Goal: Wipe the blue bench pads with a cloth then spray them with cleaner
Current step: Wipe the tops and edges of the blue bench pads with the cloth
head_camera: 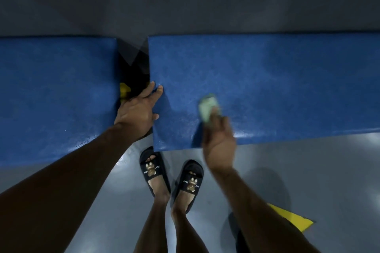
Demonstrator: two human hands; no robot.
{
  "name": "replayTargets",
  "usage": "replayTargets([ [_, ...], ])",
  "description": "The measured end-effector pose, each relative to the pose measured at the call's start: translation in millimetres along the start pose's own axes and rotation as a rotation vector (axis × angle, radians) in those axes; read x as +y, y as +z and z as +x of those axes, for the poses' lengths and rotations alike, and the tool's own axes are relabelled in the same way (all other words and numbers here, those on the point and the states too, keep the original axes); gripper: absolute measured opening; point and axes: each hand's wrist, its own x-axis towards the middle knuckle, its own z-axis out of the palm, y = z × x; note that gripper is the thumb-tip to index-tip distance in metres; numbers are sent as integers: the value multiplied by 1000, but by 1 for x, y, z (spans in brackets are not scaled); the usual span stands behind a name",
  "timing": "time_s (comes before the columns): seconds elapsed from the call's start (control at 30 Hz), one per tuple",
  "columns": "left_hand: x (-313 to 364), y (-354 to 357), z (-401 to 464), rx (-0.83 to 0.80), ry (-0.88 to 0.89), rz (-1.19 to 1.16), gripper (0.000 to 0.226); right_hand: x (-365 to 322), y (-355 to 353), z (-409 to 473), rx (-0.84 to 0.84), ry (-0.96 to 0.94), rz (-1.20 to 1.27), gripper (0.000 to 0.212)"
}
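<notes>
Blue vinyl covered both bench pads; the right bench pad (267,80) served as the landmark, with the left bench pad (55,96) across a dark gap from it. The left hand (137,111) rested at the right pad's near-left corner, fingers spread and straight over its edge, bracing it. The right hand (219,144) hovered over the pad's front edge, fingers curled round a small pale-green object (208,107), blurred, so whether it was the cloth or a cleaner bottle could not be told. Droplets and sheen on the pads suggested wet, slippery vinyl over soft padding. The object looked light, best pinched at its near end. Black slides (171,176) stood on the grey floor (298,170) just in front of the pad.
</notes>
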Motion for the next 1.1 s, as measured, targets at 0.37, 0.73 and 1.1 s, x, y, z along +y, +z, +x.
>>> replayTargets([
  [0.37,-23,7,-48,11,107,-73,67,71,-62,13,-98,79,-27,57],
  [0.73,-47,-2,-62,145,147,-163,45,-75,33,-46,-229,-305,29,49],
  [1.1,-87,-23,-68,164,142,-187,44,-69,27,11,-418,-1065,-352,52],
])
